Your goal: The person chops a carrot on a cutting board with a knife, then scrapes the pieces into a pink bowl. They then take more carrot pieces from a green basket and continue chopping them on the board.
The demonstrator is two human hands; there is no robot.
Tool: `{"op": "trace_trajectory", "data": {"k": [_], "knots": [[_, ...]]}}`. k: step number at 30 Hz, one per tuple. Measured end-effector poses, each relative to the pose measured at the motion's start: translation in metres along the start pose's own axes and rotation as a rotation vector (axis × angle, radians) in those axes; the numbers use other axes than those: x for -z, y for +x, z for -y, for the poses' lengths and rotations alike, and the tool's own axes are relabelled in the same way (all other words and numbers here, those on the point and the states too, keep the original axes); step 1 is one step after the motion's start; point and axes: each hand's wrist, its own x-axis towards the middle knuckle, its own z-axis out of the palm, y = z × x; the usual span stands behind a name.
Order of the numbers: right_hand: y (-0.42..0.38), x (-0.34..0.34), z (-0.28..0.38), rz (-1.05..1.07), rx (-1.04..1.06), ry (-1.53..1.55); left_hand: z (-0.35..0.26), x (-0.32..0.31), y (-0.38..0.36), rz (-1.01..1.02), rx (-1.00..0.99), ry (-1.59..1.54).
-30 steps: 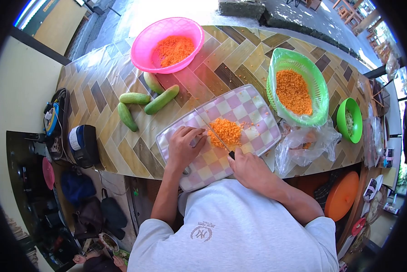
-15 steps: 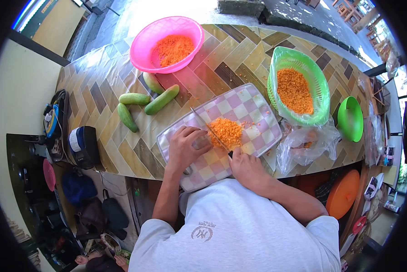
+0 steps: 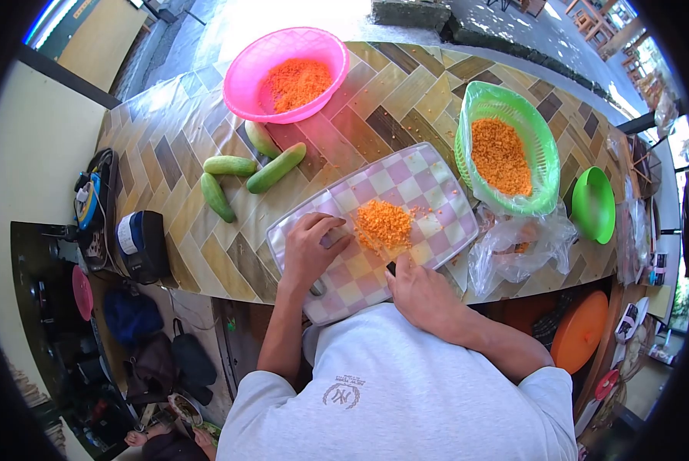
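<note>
My right hand [image 3: 421, 296] is closed around the dark handle of a knife [image 3: 391, 268] at the near side of the cutting board [image 3: 444, 177]. The blade is too blurred or thin to make out. A heap of finely chopped orange pieces, apparently carrot [image 3: 384, 224], lies on the checkered board just beyond the knife. My left hand [image 3: 308, 250] rests over the board's left part, left of the heap. Its fingers are bent, with the thumb apart from them, and nothing shows between them.
Several cucumbers [image 3: 276, 168] lie left of the board. Behind them stands a pink basket [image 3: 241, 65] with orange bits. To the right are a green plastic-lined basket [image 3: 544, 131] of chopped orange bits, a crumpled clear bag [image 3: 506, 257] and a green bowl [image 3: 592, 205]. A dark device [image 3: 146, 250] sits at left.
The knife blade, visible slanting across the heap before, can no longer be made out. My left hand's fingers have shifted slightly away from the heap. The right hand keeps the handle in nearly the same place.
</note>
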Motion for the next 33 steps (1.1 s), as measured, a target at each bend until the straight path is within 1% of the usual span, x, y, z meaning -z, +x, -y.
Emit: {"op": "trace_trajectory", "data": {"k": [2,5,8,11,14,17,20,23,26,29,32,33], "knots": [[0.000,-0.007,-0.003,-0.020,0.001,-0.006,0.000,0.000,0.000,0.010,0.017,0.007],[0.008,-0.028,-0.019,-0.077,0.064,-0.157,0.002,0.000,0.000,0.012,0.014,0.002],[0.012,-0.023,-0.014,-0.102,0.035,-0.142,0.001,0.002,0.000,0.028,0.001,0.005],[0.006,-0.010,-0.008,-0.074,0.038,-0.083,0.004,0.003,-0.001,0.008,-0.038,-0.005],[0.012,-0.023,-0.028,-0.127,0.103,-0.158,0.004,0.001,-0.002,0.017,0.016,-0.027],[0.011,-0.004,-0.010,-0.039,0.051,-0.017,0.004,0.003,-0.001,0.010,0.030,-0.066],[0.002,0.004,-0.001,0.034,0.023,0.005,0.007,0.001,-0.002,-0.040,0.004,-0.045],[-0.002,-0.004,-0.004,-0.007,0.032,-0.013,0.005,0.001,-0.002,-0.040,0.008,-0.042],[0.010,-0.026,-0.020,-0.060,0.020,-0.129,0.006,0.001,-0.002,-0.047,-0.024,-0.009],[0.008,-0.018,-0.014,-0.090,0.075,-0.036,0.006,0.001,-0.002,-0.040,-0.019,-0.016],[0.000,-0.004,-0.003,0.020,-0.007,-0.061,0.005,0.000,-0.003,-0.043,-0.003,-0.014],[0.001,-0.012,-0.008,-0.008,0.012,-0.098,0.005,-0.001,-0.003,-0.046,-0.008,0.002]]}}
